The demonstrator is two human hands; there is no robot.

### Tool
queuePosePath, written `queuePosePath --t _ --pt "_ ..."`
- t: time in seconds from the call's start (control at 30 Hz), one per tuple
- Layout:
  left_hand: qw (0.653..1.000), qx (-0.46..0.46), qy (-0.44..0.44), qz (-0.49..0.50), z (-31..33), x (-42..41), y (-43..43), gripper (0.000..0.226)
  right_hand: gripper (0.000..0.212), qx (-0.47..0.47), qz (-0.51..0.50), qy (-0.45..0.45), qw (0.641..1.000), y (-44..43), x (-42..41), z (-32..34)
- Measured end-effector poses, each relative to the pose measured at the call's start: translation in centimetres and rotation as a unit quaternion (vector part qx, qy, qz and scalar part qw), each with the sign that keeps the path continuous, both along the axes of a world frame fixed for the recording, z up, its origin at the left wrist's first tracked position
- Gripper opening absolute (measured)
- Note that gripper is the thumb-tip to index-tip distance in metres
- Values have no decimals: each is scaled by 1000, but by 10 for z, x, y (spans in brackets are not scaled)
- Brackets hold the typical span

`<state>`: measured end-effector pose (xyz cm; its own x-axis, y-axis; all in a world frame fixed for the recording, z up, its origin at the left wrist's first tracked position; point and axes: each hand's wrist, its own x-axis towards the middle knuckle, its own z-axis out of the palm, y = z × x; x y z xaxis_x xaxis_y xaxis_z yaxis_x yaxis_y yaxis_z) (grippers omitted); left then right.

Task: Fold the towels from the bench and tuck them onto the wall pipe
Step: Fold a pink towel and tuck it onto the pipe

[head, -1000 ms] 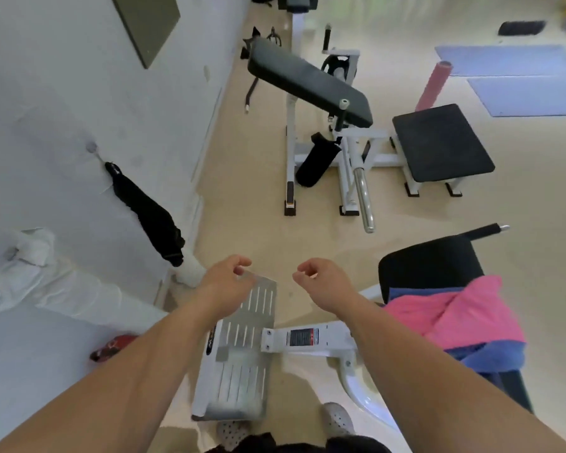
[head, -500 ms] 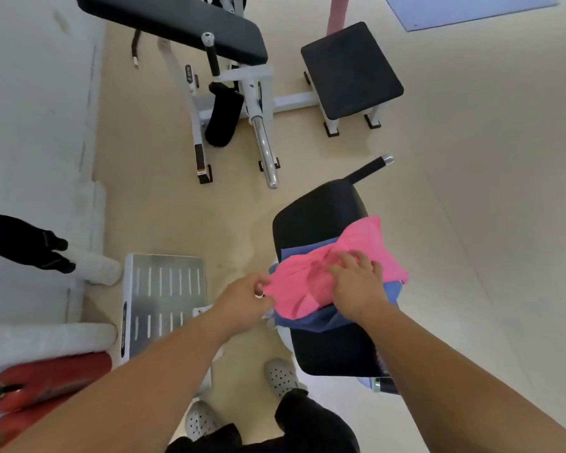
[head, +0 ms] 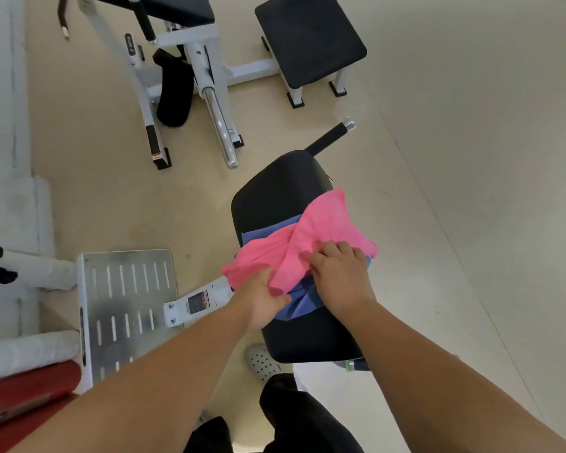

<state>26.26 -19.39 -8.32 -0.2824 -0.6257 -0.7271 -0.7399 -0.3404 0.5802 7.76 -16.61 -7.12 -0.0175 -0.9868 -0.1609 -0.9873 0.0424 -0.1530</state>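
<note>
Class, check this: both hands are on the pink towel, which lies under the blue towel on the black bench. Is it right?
No. The head view shows the pink towel on top of the blue towel, not under it. Left hand and right hand are both on it, on the black bench.

One head-worn wide-angle view looks steeply down and forward from close above the table (head: 275, 197), with the floor (head: 471, 158) and a gym machine (head: 190, 37) farther off
</note>
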Motion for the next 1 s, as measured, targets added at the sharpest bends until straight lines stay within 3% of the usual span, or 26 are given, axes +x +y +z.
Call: queuePosePath --t 0.17,0.27,0.37,0.53,0.63,0.73,0.87,1.0 --pt "999 -13 26 41 -8 -11 0 57 6 -106 -8 -32 994 9 -3 6" --pt "996 -53 21 71 -5 -14 7 12 9 -141 -25 -59 988 21 -4 14" --pt "989 -101 36 104 7 -9 12 35 11 -145 -48 -71 986 35 -4 21" --pt "974 -116 104 167 54 18 13 7 12 -87 -55 -95 990 54 -4 35" --pt "969 -130 145 149 92 34 14 16 13 -66 -32 -145 987 54 6 56" --pt "972 -154 141 108 127 49 14 28 29 -98 -31 -234 967 44 23 86" --pt "964 -236 117 32 182 66 19 36 47 -101 95 -315 939 14 57 127" --pt "949 -306 74 29 226 95 26 13 27 -1 167 -409 897 -7 89 168"
